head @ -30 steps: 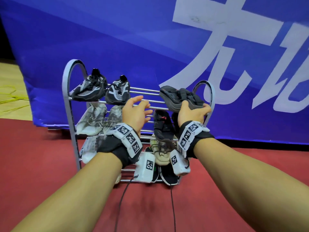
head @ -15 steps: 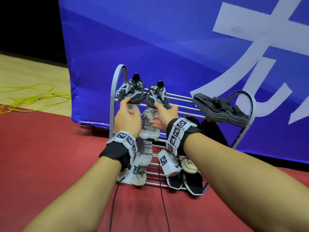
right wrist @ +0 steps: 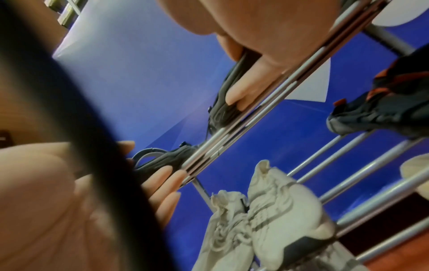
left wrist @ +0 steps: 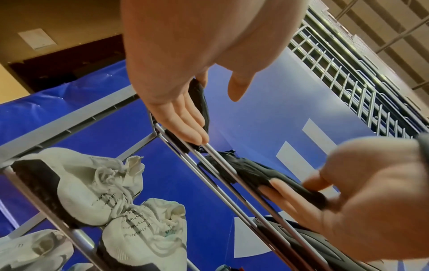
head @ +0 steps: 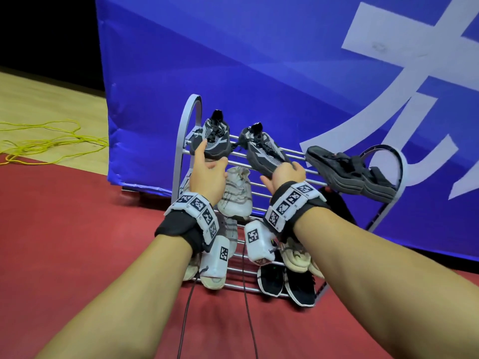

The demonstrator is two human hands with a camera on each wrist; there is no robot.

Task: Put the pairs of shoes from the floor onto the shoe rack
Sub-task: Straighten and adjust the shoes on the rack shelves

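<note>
A grey metal shoe rack (head: pixel 181 141) stands against a blue banner. On its top shelf sit two dark grey knit sneakers: the left sneaker (head: pixel 215 138) and the right sneaker (head: pixel 264 151). My left hand (head: pixel 210 161) touches the left sneaker's toe. In the left wrist view its fingers (left wrist: pixel 185 117) lie straight under the sole and the thumb stands apart. My right hand (head: pixel 285 169) pinches the toe of the right sneaker (left wrist: pixel 243 170), thumb on top and fingers beneath. A pair of dark sandals (head: pixel 350 172) lies at the right end of the top shelf.
White sneakers (head: pixel 236 193) fill the shelf below my hands, with more pale and black shoes (head: pixel 285 281) on the lower shelves. The blue banner (head: pixel 259 73) is right behind the rack. Red carpet lies in front. A yellow cord (head: pixel 51 141) lies on the wood floor at the left.
My right hand let go of the sandals and moved left to the right sneaker's toe, which it now pinches. My left hand reached up to the left sneaker's toe.
</note>
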